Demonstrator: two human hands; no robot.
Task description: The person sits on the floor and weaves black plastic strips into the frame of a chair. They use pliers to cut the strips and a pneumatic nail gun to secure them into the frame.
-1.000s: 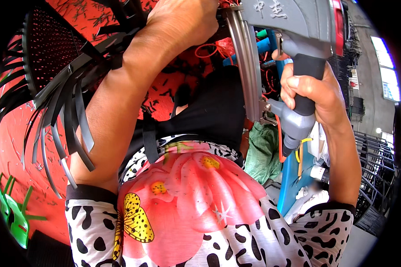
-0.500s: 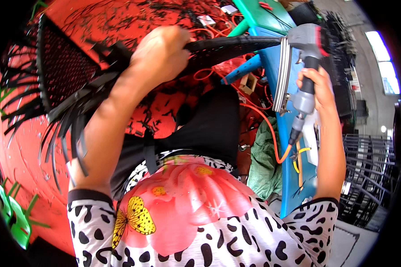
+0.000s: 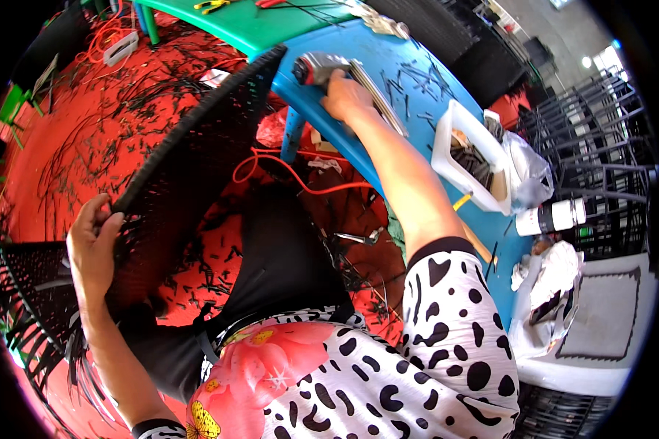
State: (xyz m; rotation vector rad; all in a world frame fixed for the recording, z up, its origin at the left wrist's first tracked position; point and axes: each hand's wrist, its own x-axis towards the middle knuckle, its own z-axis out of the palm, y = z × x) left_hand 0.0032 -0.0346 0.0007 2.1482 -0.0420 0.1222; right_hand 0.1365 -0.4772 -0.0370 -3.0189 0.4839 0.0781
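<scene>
Pinching the black woven panel (image 3: 190,157) over the lap (image 3: 282,256) with the left hand (image 3: 89,256), the person (image 3: 359,380) curls the right hand (image 3: 346,97) around the nail gun (image 3: 321,66) on the blue counter (image 3: 344,40), weaving seemingly mostly done, loose strips (image 3: 73,355) unfinished.

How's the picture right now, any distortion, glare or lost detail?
Head view: fisheye bending and black corners, the blue table looking bowed; head view: the upper-right window washes out nearly white; head view: the black woven panel darkens, its weave hard to read lower down.
</scene>
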